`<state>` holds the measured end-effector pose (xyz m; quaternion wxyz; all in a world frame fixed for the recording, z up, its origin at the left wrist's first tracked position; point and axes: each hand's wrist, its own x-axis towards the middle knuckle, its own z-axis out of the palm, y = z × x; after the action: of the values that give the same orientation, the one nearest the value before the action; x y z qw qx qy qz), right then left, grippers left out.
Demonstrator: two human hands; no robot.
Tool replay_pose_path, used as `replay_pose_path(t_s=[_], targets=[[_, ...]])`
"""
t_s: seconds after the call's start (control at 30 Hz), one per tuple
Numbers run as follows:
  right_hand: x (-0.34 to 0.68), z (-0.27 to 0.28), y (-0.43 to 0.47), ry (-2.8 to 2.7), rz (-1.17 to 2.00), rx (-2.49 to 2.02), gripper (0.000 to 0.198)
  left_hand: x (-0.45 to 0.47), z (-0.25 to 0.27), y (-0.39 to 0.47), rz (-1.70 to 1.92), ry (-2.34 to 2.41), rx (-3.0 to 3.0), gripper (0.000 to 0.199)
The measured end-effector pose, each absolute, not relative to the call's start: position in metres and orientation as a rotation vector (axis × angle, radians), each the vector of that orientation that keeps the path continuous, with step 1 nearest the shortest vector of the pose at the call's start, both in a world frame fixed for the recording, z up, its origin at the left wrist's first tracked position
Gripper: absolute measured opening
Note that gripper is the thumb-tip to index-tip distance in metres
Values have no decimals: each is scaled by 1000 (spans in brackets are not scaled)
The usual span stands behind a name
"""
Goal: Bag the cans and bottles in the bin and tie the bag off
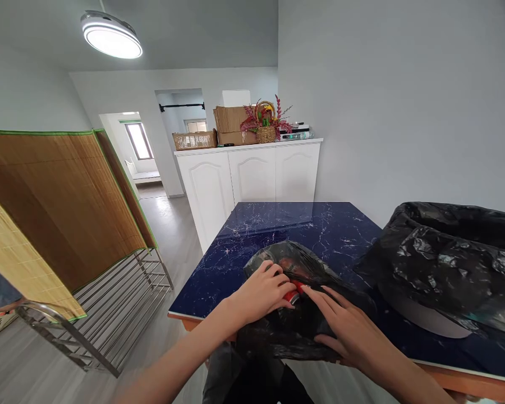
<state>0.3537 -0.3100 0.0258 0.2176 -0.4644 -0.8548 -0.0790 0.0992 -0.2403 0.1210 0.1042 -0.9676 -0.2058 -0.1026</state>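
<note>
A black plastic bag [307,331] lies at the near edge of the blue marbled table [252,224], bulging with contents that show dimly through the film. My left hand [263,292] has its fingers curled over a small red cylinder with a silver end [293,295], which looks like a can, at the top of this bag. My right hand [345,322] rests on the bag's right side, fingers stretched and thumb apart. Its fingertips reach close to the red can. Whether they touch it is hard to tell.
A larger black plastic bag [450,264] stands open-mouthed on the right, above a pale rounded edge [433,322]. Left is a metal rack [122,286] draped with a bamboo mat [67,207]. Another person's shoe [0,324] shows behind it. A white cabinet [252,174] stands beyond the table.
</note>
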Motion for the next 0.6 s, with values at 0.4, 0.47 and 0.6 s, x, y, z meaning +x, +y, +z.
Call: replay_pose_path(t_s=[0.4,0.47,0.6], targets=[[393,7,-298,-2117,3,-1467,62,105,98,-214,-282,-869,-3007,77],[395,5,-294,-2072,33,-1465,57,105,104,-216,-376,-979,-3058,76],[395,-5,-285,-1990,-28,-1460,50,110,125,-225,-797,-1201,-3193,74]])
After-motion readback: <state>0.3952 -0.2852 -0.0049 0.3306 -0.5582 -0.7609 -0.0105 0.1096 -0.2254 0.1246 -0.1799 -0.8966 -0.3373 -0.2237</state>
